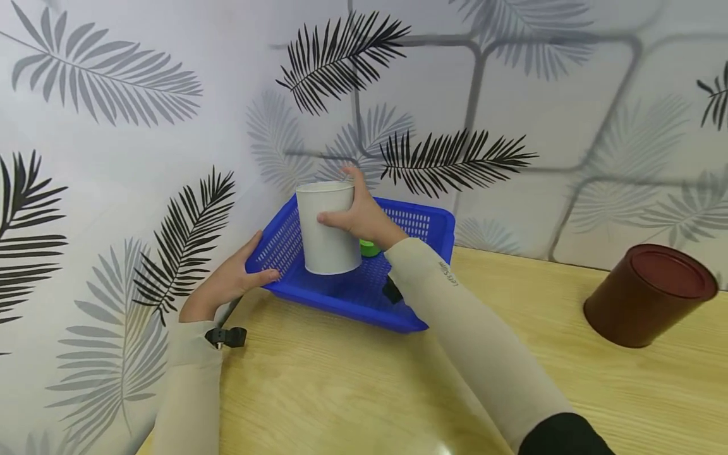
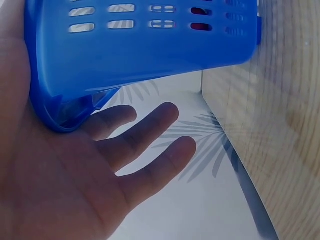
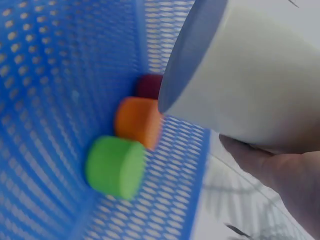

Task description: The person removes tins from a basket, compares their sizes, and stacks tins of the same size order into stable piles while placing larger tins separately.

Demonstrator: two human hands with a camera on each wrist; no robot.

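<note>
In the head view my right hand (image 1: 366, 218) grips a white cylindrical canister (image 1: 321, 243), thumb across its near side and fingers around the far side. The canister is nearly upright over a blue perforated plastic basket (image 1: 347, 307). Green (image 3: 115, 167), orange (image 3: 137, 122) and dark red (image 3: 148, 86) short cylinders lie in the basket, near the canister's lower end in the right wrist view. At the basket's left corner rests my left hand (image 1: 224, 281), thumb over the near rim. Its other fingers (image 2: 145, 137) extend straight and spread beside the outer wall.
A dark brown cylindrical tin (image 1: 648, 297) stands on the wooden table (image 1: 318, 385) at the right. Behind and left of the basket rises a leaf-patterned wall (image 1: 227, 145), close by the left hand.
</note>
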